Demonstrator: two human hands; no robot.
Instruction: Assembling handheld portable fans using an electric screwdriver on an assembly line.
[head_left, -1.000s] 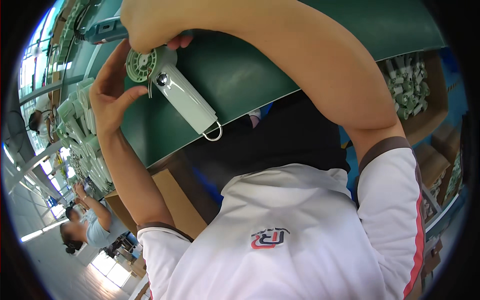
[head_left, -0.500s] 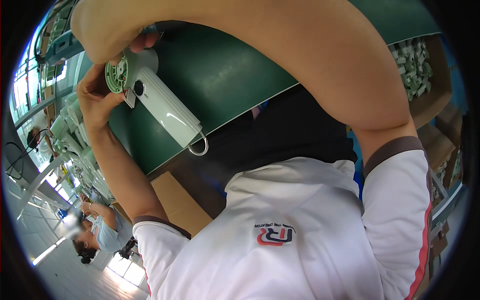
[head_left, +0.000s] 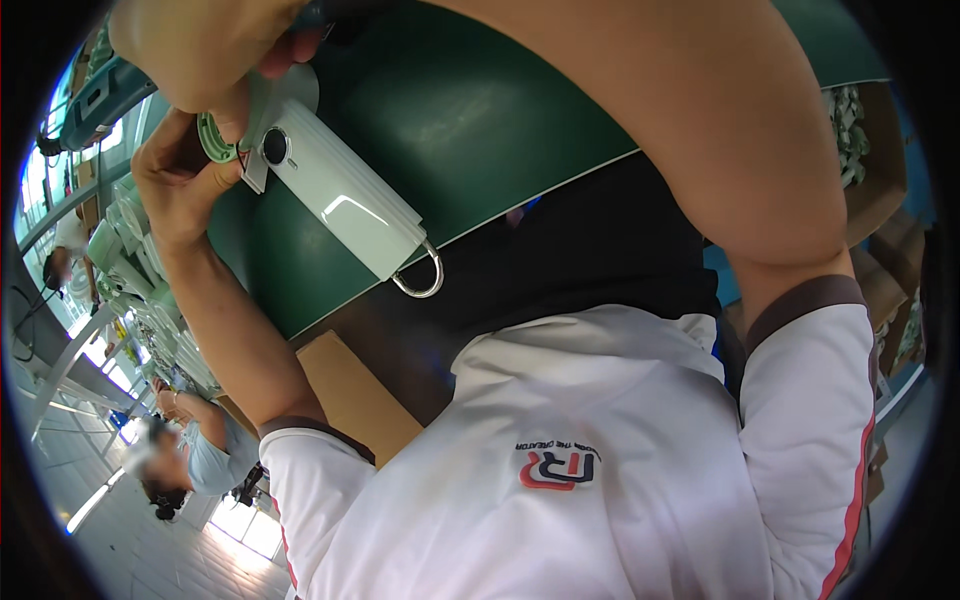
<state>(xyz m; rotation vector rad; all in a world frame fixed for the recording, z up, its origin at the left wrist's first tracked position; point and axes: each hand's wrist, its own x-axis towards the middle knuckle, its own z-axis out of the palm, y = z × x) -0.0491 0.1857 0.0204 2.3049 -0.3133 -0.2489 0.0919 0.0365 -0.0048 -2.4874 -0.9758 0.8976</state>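
In left hand: glossy pale device, metal loop

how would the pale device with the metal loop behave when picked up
The pale device would likely be stiff, its long body looking straight and unbent. Its glossy surface may feel slippery. The protruding metal loop could snag.

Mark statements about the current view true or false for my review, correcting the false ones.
1. The left hand is at the round head of the handheld fan. True.
2. The right hand rests in the lap. False: it is up at the fan's head.
3. A metal loop is attached to the handle's end. True.
4. The tabletop is white. False: it is green.
5. The co-worker at lower left wears a light blue top. True.
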